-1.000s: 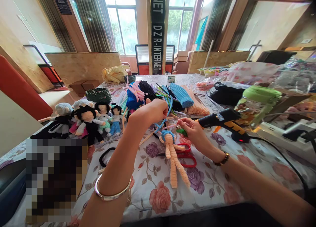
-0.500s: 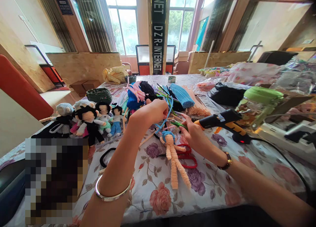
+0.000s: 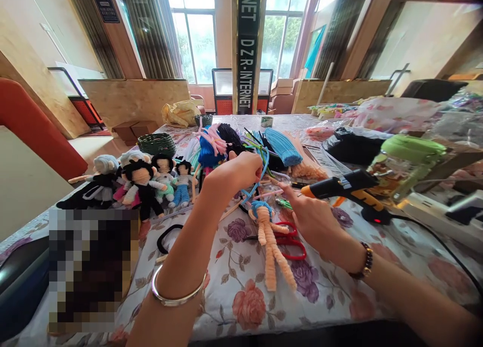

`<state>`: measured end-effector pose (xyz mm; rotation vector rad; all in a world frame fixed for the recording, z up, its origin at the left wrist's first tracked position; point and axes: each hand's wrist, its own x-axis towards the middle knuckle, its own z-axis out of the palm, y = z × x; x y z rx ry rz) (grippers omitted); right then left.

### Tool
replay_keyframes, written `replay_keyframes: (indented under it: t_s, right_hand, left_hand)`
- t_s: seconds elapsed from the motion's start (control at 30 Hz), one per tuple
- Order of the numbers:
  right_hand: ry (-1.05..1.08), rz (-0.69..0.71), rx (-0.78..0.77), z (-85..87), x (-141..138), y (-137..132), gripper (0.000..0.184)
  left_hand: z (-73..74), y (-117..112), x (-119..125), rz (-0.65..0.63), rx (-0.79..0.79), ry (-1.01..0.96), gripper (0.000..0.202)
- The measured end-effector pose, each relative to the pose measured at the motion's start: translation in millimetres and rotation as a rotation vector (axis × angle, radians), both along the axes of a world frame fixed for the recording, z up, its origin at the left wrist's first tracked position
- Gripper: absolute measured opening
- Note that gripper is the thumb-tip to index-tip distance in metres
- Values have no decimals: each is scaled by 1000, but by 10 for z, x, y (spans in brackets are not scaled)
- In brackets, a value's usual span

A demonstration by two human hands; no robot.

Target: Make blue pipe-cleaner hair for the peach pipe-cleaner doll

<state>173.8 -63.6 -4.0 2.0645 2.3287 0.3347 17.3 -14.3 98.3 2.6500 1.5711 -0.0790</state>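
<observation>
My left hand [image 3: 236,173] is raised above the flowered tablecloth [image 3: 241,281], closed in a fist on a blue pipe cleaner [image 3: 263,168] that curves down to a peach pipe-cleaner doll [image 3: 271,249] with blue hair. The doll lies on its back below both hands. My right hand [image 3: 311,213] is just right of the doll's head. Its forefinger points at a pink stem [image 3: 269,193], and its other fingers curl over a small green-handled tool [image 3: 283,203]. Red scissors [image 3: 294,242] lie under the doll's arm.
A black and orange glue gun [image 3: 347,188] stands right of my right hand, its cord trailing right. Finished dolls [image 3: 143,181] line the left side beside a green basket [image 3: 156,144]. Bundles of pipe cleaners [image 3: 281,145], a green-lidded jar [image 3: 409,158] and a power strip [image 3: 433,208] lie beyond.
My right hand has turned and slid down and to the right, its forefinger now stretched out toward the pink stem. My left fist has stayed on the blue pipe cleaner.
</observation>
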Motion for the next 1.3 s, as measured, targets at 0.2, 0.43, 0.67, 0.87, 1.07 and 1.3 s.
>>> replay_keyframes:
  t_s: [0.2, 0.43, 0.67, 0.87, 1.07, 1.3]
  right_hand:
    - [217, 152, 102, 32, 176, 80, 47]
    - [353, 174, 342, 50, 264, 337, 37]
    - [333, 272, 468, -38, 260, 642, 25]
    - [445, 344, 456, -93, 252, 617, 26]
    - [958, 348, 266, 5, 178, 450, 32]
    - [1297, 399, 220, -42, 133, 364, 35]
  left_hand:
    - [-66, 99, -37, -25, -2, -29, 18]
    - [-63, 96, -120, -64, 47, -93, 17]
    - [-96, 166, -143, -90, 43, -111, 19]
    - [-168, 268, -112, -139, 73, -142, 19]
    - [-192, 279, -47, -280, 90, -281, 20]
    - [-199, 223, 34, -363, 67, -343, 16]
